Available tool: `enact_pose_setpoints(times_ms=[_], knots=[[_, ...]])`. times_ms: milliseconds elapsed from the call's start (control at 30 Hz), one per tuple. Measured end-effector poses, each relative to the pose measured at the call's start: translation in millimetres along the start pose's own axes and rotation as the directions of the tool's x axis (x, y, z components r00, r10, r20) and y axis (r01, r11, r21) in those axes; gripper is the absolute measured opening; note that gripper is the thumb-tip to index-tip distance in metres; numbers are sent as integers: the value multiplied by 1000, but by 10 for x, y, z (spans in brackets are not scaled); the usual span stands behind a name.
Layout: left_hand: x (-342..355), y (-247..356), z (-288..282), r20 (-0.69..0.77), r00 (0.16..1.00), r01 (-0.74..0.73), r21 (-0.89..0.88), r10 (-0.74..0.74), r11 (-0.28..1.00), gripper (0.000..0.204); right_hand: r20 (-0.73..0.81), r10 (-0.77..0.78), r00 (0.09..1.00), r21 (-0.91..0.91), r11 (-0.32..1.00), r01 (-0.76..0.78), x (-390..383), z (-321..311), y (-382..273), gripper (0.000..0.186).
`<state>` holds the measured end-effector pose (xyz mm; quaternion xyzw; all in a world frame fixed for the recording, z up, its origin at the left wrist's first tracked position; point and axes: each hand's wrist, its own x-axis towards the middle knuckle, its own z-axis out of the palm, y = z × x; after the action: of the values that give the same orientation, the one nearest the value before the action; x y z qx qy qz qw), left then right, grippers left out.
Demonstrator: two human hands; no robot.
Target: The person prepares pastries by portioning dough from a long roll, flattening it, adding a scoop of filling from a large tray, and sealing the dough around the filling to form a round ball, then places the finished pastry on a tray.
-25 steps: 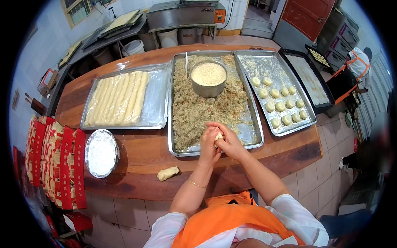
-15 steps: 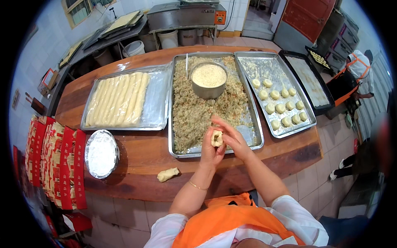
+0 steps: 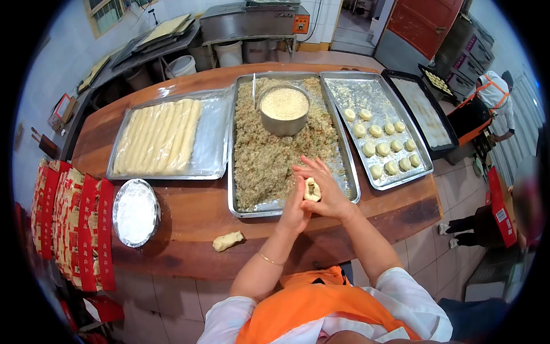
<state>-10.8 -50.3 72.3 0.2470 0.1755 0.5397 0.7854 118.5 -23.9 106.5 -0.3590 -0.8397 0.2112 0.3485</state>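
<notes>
Shaped rounds [image 3: 382, 149] sit right of centre — left hand [image 3: 295, 210] and right hand [image 3: 332, 199] together grip a hollow, unclosed dough piece [image 3: 313, 196] — while whole dough ropes [image 3: 157, 137] remain upper left.

A pale-yellow, round, hollowed dough piece [image 3: 313, 196], opening upward, sits between left hand [image 3: 294, 207] and right hand [image 3: 330, 198], toward four o'clock from view centre.

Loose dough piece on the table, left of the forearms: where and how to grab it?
Likely best from above, grip across the middle of the loose dough piece, closing on its near and far long sides. It's elongated, lying on its side on the wooden table, long axis roughly left-right, so both sides are exposed. Looks soft; I'd squeeze lightly.
</notes>
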Motion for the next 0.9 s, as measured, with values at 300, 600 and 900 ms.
enact_pose_setpoints(times_ms=[300, 600, 900], knots=[[-14, -45, -165, -79, 987, 150, 114, -142, 982, 61, -122, 38, 992, 74, 997, -29, -4, 70, -87, 53], [-67, -16, -169, 50, 991, 112, 190, -124, 975, 63, 17, 35, 999, 57, 998, -36, 79, -52, -268, 50], [-174, 7, -96, 119, 993, -35, 268, 3, 963, 67, -294, 73, 953, 209, 978, -10, 104, 33, -369, 48]])
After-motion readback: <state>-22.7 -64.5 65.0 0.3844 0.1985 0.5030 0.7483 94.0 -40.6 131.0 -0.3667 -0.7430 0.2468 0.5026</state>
